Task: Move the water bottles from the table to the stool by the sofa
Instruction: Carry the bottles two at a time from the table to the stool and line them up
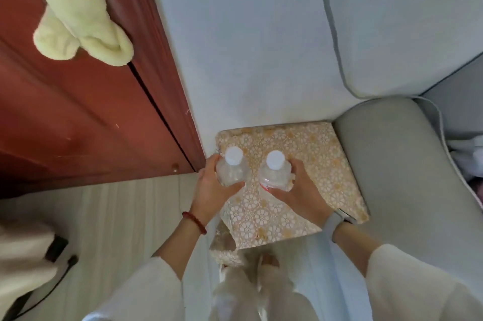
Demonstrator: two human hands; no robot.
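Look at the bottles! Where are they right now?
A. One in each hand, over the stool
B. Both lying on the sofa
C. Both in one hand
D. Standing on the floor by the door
A: the left hand grips one bottle and the right hand grips the other bottle, both upright with white caps, above the lace-covered stool beside the sofa.

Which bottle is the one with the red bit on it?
Find the grey sofa arm; beside it stands the stool with a flowery cloth. Two clear bottles with white caps are held over it, and yours is the right bottle, gripped by the right hand. The left bottle shows no red.
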